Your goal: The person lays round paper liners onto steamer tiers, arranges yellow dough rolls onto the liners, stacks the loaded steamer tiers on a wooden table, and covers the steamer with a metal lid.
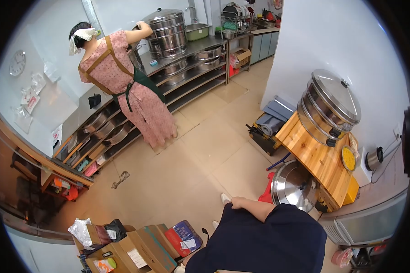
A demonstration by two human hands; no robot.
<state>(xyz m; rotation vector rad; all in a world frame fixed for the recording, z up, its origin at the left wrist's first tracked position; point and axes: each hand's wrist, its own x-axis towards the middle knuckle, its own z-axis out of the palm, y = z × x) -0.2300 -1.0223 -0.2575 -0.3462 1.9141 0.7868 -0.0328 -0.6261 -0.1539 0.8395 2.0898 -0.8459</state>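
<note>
My right hand (237, 203) hangs in front of my dark navy clothing (264, 239), its fingers loosely curled, with nothing visible in it. One of my white shoes (225, 199) shows just beyond this hand. At the bottom edge, a small patch of skin that may be my left hand (186, 260) shows beside the cardboard boxes (143, 248); its fingers cannot be made out. Nearest to my right hand is a large round steel lid (295, 184), tilted beside a red plastic item (267, 189).
A wooden table (312, 154) bears a steel steamer (328, 107) and a bowl of yellow food (348, 158). Across the tiled floor (191, 154), a person in a pink dress (123, 77) reaches to another steamer (167, 34) on a steel counter (205, 45). A blue box (187, 234) lies near my feet.
</note>
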